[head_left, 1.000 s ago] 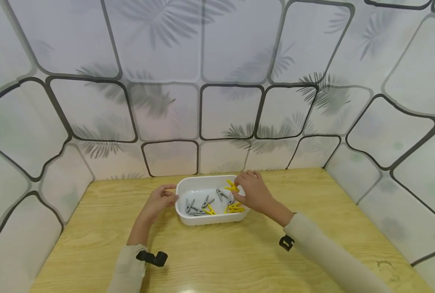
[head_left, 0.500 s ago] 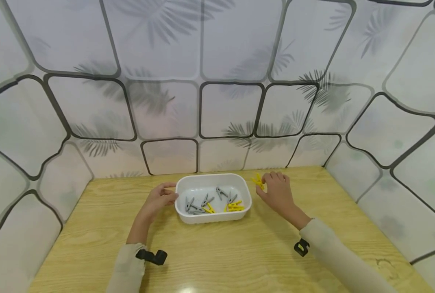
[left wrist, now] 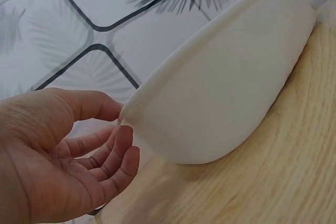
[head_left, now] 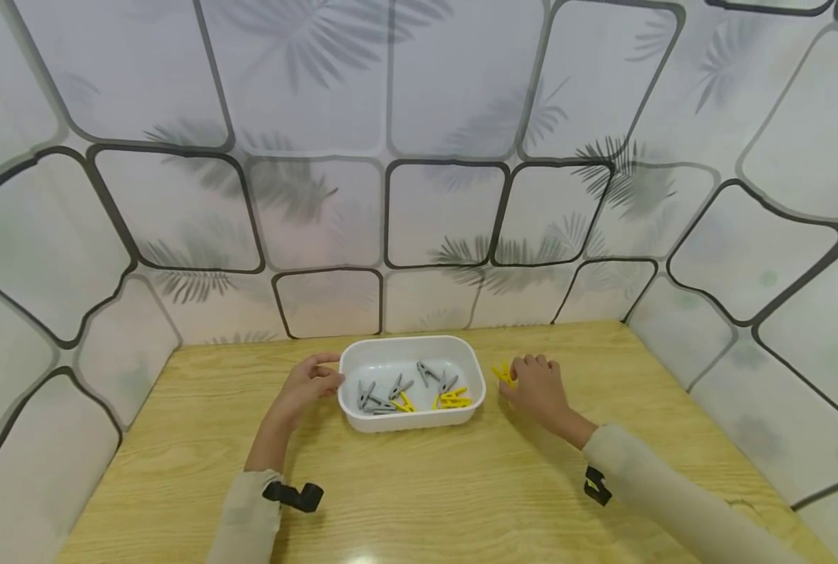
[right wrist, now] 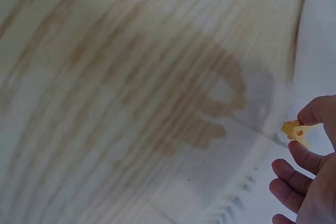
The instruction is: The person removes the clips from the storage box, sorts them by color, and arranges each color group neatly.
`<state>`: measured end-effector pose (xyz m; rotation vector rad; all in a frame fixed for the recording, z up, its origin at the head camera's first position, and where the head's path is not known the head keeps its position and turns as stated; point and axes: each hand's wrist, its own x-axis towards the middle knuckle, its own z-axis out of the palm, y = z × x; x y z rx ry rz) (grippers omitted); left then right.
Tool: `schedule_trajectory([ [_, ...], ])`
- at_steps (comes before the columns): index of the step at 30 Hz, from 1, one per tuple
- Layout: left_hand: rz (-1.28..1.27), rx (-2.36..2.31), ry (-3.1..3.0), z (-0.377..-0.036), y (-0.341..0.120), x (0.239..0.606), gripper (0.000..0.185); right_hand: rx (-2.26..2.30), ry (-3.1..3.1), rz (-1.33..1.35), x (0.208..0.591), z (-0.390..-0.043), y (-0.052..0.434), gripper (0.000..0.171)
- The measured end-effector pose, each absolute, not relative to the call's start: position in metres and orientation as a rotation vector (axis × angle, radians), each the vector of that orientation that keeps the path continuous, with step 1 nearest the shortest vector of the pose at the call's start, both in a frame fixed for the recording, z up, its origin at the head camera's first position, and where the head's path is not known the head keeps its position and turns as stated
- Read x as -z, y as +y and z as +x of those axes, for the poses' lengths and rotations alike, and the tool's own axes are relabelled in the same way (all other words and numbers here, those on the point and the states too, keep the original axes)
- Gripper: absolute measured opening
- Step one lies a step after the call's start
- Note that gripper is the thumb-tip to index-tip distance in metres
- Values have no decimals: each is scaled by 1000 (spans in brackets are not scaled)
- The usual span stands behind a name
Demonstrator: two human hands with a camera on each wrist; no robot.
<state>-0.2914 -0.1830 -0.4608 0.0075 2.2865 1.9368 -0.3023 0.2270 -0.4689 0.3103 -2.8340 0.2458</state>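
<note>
Right hand (head_left: 540,385): I am pinching one yellow peg (head_left: 502,374), just right of the tub (head_left: 363,356).
Left hand (head_left: 309,383): I am touching the tub's left rim, fingers relaxed.
Left: about nine pegs (head_left: 419,388) lying inside.

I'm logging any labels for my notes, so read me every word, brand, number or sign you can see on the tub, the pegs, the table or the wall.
None: no readable text in any view.
White tub: plain, no label.
Yellow peg pinched by the right hand: no marking legible.
Pegs in the tub: too small to tell.
Wall panels: only leaf prints and dark outlines.
Wooden table: grain only.
</note>
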Motion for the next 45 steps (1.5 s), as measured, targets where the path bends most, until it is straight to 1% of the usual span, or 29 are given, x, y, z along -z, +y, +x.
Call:
schedule_trajectory([
  [9,16,-1933,2287,-291,-183,462,49,-242,-2827,350,484,-300,225,27],
  [21,8,-1920,2289,-292,-183,460,50,-329,-2855,289,493,-304,225,33],
  [37,11,-1935,2289,-292,-183,458,50,-325,-2881,300,487,-300,217,39],
  [41,-19,-1930,2280,-291,-183,462,49,-309,-2893,305,491,-298,216,39],
  [45,-40,-1948,2262,-291,-180,461,48,-333,-2877,344,486,-293,214,40],
])
